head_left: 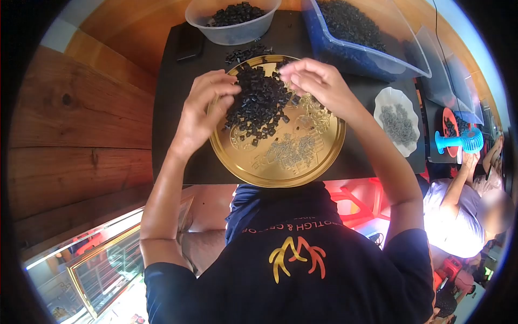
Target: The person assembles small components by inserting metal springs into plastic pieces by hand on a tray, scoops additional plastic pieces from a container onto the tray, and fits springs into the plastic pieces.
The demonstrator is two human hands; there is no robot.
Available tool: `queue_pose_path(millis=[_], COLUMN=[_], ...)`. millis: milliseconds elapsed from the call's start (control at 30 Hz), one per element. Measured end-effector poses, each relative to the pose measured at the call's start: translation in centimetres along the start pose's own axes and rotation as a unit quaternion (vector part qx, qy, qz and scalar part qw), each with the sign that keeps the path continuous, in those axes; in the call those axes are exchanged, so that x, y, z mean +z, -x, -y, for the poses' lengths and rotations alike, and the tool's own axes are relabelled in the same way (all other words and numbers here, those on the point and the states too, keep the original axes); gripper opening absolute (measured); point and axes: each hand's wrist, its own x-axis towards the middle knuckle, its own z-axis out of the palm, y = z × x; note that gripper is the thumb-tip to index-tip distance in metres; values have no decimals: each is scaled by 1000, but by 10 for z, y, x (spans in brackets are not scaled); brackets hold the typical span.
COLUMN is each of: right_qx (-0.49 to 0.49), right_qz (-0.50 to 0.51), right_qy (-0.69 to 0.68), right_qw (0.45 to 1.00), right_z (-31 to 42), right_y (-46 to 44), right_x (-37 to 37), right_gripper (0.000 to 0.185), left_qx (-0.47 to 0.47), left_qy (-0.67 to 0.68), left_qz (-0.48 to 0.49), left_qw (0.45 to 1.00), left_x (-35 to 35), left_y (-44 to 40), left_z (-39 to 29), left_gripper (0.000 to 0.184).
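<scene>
A round gold tray (226, 162) lies on the dark table in front of me. On its upper left is a heap of small black plastic pieces (256, 105). Small silvery metal pieces (294, 151) are spread near its front edge, and gold-coloured pieces (319, 119) lie at the right. My left hand (202, 110) is at the heap's left side, fingers curled towards the thumb. Over the tray's far right part, my right hand (318, 83) has its thumb and fingertips drawn together. Anything in either hand's fingertips is too small to make out.
A translucent bowl (232, 35) and a large clear bin (372, 56), both with black pieces, stand behind the tray. A scalloped white dish (396, 97) of grey pieces is at the right. Further right, a person (458, 210) sits near a blue handheld fan (471, 140).
</scene>
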Motion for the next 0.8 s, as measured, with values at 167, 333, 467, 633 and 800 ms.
queue_pose_path(millis=[167,333,467,633,800], right_qx=[-29,-112,-180,-181,-182], right_qz=[96,178,167,162,138], right_qy=[250,342,336,363,369], right_qw=[963,916,909,900,901], right_z=[3,6,-4,-9,-12], right_y=[44,83,104,124,129], right_x=[-20,-16,-6,-4,-3], right_gripper=[11,11,19,19,17], left_qx=[100,160,195,208,224], left_qy=[-104,-119,-123,-131,-146], left_qz=[124,198,229,235,198], left_qw=[982,960,946,940,943], left_x=[10,37,52,63,62], left_y=[11,6,-6,-13,-13], left_z=[-28,-23,-19,-14,-5], left_gripper=[34,46,52,45,35])
